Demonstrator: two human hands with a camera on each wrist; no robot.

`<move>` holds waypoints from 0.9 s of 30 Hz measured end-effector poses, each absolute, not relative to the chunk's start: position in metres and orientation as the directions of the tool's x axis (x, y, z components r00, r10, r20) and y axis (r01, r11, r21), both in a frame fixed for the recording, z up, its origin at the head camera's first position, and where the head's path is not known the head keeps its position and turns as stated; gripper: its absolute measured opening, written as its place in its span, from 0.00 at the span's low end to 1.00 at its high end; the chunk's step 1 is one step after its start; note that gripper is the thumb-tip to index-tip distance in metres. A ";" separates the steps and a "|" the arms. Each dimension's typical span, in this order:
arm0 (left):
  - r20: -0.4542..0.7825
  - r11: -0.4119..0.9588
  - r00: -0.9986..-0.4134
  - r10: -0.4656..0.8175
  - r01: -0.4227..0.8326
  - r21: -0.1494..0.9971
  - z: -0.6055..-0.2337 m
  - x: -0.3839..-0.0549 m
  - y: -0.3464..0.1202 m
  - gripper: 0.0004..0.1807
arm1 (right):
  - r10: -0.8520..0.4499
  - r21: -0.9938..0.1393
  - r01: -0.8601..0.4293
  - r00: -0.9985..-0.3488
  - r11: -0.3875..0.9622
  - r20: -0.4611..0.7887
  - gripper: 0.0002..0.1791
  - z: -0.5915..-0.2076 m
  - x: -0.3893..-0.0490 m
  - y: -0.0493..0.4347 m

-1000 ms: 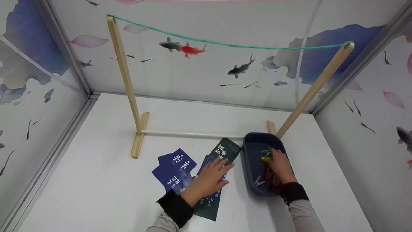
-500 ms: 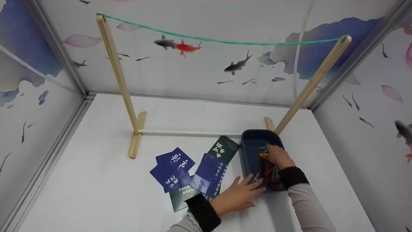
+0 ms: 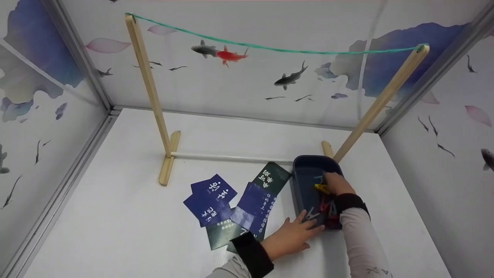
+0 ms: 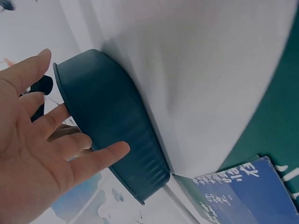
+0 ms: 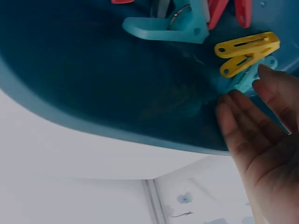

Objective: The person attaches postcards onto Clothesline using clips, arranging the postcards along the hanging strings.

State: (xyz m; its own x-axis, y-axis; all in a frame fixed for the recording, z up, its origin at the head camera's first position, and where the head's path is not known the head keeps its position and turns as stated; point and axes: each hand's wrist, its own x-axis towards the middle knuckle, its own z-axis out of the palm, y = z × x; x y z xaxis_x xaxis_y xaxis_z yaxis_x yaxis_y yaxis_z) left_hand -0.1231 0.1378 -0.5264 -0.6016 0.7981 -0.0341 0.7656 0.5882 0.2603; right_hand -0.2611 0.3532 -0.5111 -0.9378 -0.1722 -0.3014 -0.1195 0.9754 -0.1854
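Note:
My right hand (image 3: 339,183) reaches into the dark blue bin (image 3: 303,193), its fingertips right at a light blue clothespin (image 5: 250,77) and a yellow clothespin (image 5: 247,51). In the right wrist view a gap shows between the bent fingers and thumb. My left hand (image 3: 287,239) has its fingers spread at the bin's near left corner; in the left wrist view they overlap the bin's wall (image 4: 107,102). Red clothespins (image 3: 323,204) and a pale one (image 3: 311,213) lie further down in the bin. A larger turquoise clothespin (image 5: 173,28) shows in the right wrist view.
Left of the bin lie overlapping blue cards (image 3: 212,200) and dark green cards (image 3: 276,175) with white lettering. Behind stands a wooden frame with a left post (image 3: 148,85), a right post (image 3: 382,102), a white crossbar (image 3: 231,158) and a green string (image 3: 270,48) across the top.
My left hand has moved right, off the cards to the bin's near left corner. My right hand stays in the bin and has reached slightly deeper among the clothespins.

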 end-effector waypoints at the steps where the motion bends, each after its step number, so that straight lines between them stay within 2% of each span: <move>1: -0.036 0.592 -0.604 0.796 0.764 0.257 -0.526 -0.123 0.139 0.35 | -0.175 -0.188 -0.120 -0.933 0.975 -0.314 0.09 -0.511 -0.260 0.354; 6: -0.060 0.607 -0.620 0.782 0.737 0.296 -0.526 -0.121 0.144 0.34 | -0.182 -0.206 -0.108 -0.905 0.973 -0.383 0.10 -0.511 -0.254 0.352; 14: -0.085 0.619 -0.632 0.771 0.710 0.337 -0.525 -0.124 0.142 0.33 | -0.142 -0.180 -0.067 -0.886 0.981 -0.442 0.19 -0.506 -0.252 0.339; 22: -0.042 0.614 -0.637 0.770 0.721 0.322 -0.531 -0.121 0.138 0.36 | -0.178 -0.196 -0.117 -0.927 0.974 -0.329 0.11 -0.511 -0.254 0.340; 27: 0.108 0.673 -0.710 0.696 0.698 0.245 -0.540 -0.119 0.118 0.40 | -0.218 -0.192 -0.193 -0.969 0.962 -0.117 0.12 -0.509 -0.260 0.347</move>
